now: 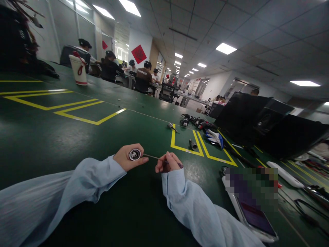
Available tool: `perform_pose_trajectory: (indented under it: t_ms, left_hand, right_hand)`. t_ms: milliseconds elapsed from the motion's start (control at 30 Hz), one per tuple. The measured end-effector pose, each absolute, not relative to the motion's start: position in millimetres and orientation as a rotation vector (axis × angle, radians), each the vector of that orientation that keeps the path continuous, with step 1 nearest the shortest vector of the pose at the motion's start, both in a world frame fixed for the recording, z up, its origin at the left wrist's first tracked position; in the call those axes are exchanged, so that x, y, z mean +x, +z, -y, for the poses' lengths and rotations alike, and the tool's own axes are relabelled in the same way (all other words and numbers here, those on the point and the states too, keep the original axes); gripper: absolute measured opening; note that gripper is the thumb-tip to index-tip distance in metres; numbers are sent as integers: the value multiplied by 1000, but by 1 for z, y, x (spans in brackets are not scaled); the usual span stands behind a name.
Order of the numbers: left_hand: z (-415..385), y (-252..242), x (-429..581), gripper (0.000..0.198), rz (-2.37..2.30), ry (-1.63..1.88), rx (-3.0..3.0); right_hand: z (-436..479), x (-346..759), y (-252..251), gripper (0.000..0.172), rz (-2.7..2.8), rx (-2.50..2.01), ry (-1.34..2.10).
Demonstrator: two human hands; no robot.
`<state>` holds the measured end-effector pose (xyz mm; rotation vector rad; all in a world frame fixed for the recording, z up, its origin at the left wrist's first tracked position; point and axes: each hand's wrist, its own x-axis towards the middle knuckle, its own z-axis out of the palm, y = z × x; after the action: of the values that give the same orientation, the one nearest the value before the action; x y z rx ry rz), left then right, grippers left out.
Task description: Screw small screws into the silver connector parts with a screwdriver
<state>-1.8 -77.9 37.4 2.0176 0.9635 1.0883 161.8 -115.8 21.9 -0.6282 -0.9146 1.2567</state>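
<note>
My left hand (128, 157) is closed around a small round part (135, 154) with a silver rim and a dark inside, its open end facing me. In my right hand (169, 162), fingers pinched together, is a thin screwdriver (152, 156). Its slim metal shaft reaches left to the side of the round part, beside my left thumb; the tip is hidden there. Most of the handle is covered by my fingers. Beyond my right hand lie a dark cylindrical metal piece (192, 144) and a smaller piece with a thin stem (171, 126).
Yellow tape outlines (97, 122) mark the green table (144, 130). Rightward are a phone (257, 216), a blue-and-white glove (215, 138), dark cylindrical parts with cables (185, 120) and black boxes (246, 113). A paper cup (78, 70) stands far left. Several people sit at tables behind.
</note>
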Motion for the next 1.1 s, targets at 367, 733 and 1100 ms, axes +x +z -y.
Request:
perform_pose_trajectory:
  t_ms: [367, 733, 1100]
  left_hand:
    - [78, 40, -1, 26, -1044, 1076, 2104]
    - [76, 34, 16, 29, -941, 989, 2265]
    - [62, 29, 11, 57, -1208, 1240, 2380]
  right_hand:
    - [116, 156, 24, 23, 996, -652, 1110]
    - [110, 147, 24, 27, 1819, -896, 32]
    - [71, 188, 30, 17, 1631, -1035, -86]
